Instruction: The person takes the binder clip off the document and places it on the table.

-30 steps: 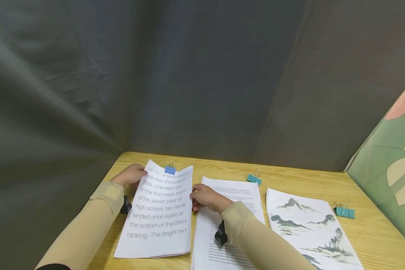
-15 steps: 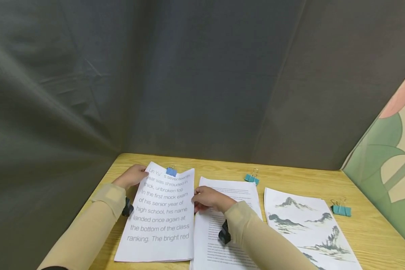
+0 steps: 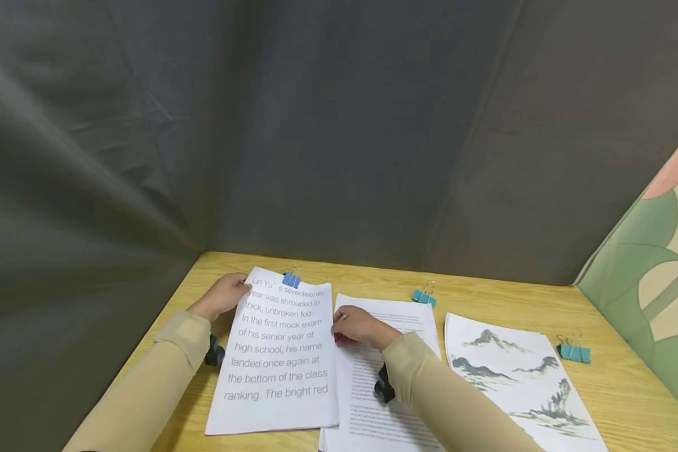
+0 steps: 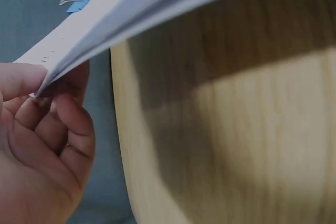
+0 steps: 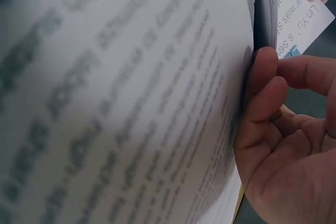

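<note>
A stack of white pages (image 3: 279,351) in large print stands tilted over the left of the table, its raised upper part casting a shadow in the left wrist view. My left hand (image 3: 224,295) pinches its upper left corner, thumb on the printed face and fingers curled beneath. Along the right edge, my right hand (image 3: 357,324) pinches the pages between thumb and fingers. A blue binder clip (image 3: 291,280) shows at the stack's top edge, its wire handles pointing away. Under my right forearm lies a second stack in small print (image 3: 395,408), partly hidden.
On the wooden table (image 3: 497,292), a stack with ink mountain drawings (image 3: 514,370) lies to the right. One teal binder clip (image 3: 424,297) sits behind the small-print stack, another teal clip (image 3: 574,353) at the far right. A dark curtain (image 3: 344,138) hangs behind.
The large-print stack has shifted slightly right, over the small-print stack's left edge. Its sagging top edge has straightened, and my right hand has moved right with its edge.
</note>
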### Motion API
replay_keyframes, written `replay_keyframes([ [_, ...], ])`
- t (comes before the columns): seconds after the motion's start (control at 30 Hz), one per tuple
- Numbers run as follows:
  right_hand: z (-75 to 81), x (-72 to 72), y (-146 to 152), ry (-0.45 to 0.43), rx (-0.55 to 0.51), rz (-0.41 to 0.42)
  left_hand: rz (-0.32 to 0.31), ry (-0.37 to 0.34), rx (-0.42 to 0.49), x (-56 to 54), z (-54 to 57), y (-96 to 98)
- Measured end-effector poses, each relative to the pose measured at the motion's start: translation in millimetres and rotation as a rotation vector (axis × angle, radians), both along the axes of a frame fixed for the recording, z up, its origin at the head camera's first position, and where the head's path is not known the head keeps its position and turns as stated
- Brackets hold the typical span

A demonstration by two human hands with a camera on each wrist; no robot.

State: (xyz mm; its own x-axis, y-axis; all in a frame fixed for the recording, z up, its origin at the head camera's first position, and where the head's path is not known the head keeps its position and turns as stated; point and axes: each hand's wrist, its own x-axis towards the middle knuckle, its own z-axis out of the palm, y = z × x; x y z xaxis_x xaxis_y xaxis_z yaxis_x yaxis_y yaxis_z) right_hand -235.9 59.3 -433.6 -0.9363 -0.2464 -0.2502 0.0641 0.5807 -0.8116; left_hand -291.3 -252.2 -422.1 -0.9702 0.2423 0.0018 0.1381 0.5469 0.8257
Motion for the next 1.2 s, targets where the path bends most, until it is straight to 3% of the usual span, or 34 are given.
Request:
replay_keyframes([
  [0.23, 2.1, -5.3, -0.5, 0.060, 0.094, -0.002, 0.023, -0.002, 0.022, 5.0, -4.7, -6.2],
  [0.43, 16.4, -17.6, 2.3, 0.128, 0.191, -0.002, 0.023, 0.018, 0.051, 5.3, -5.2, -9.1],
  [0.57, 26.8, -26.1, 2.2, 0.164, 0.170, -0.008, 0.033, 0.007, 0.070, 5.3, -6.3, -8.7],
  [0.83, 41.1, -39.6, -5.8, 0.341, 0.170, -0.035, 0.035, 0.018, 0.107, 5.4, -11.5, -6.4],
  [1.2, 50.1, -48.2, -23.8, 0.338, 0.129, -0.049, 0.024, 0.048, 0.132, 10.8, -13.5, -5.7],
])
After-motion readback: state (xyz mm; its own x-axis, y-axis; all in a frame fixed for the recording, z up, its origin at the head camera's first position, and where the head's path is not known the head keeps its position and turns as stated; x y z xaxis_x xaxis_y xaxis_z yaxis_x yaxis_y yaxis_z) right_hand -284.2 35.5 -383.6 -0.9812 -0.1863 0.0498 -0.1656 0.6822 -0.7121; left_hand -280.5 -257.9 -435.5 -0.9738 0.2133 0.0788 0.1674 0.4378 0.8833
